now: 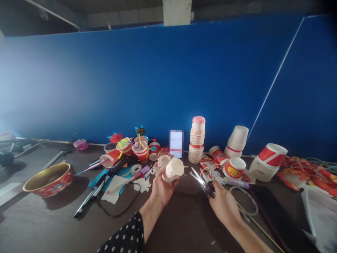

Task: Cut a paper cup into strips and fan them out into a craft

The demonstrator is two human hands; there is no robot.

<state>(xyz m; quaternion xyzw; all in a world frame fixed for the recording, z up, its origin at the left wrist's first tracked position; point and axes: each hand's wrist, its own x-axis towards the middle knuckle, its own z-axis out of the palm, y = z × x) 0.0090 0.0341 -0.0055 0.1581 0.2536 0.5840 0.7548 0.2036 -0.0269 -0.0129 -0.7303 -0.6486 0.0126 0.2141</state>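
A: Here in the middle we have the small white paper cup with red print (173, 171), tilted just above the near part of the dark table (191, 228), its pale round end turned up to the right.

B: And the left hand (163, 188) has it, fingers curled around the lower part, partly closed to the cup's width!

A: Over on the right, the right hand (223, 202) closes around the dark handles of the metal scissors (201, 181). Those shiny blades stand slightly apart, pointing far and left, well clear of the cup.

B: Out to the left of the cup, it's white paper scraps (143, 184), then a white roll of tape (136, 169) and a long pink marker (119, 184).

A: Straight behind the cup, an upright, pixelated pale rectangle (176, 144); I can't tell what it is. Just right of that, a tall stack of printed paper cups (197, 140) with a pink scalloped top!

B: Near the scissors, on their right, a purple-and-white tube (237, 183), with a clear coiled hose (254, 207) beside the wrist.

A: Far left, a red patterned bowl with a gold inside (48, 181), and across the back, the blue wall (131, 77).
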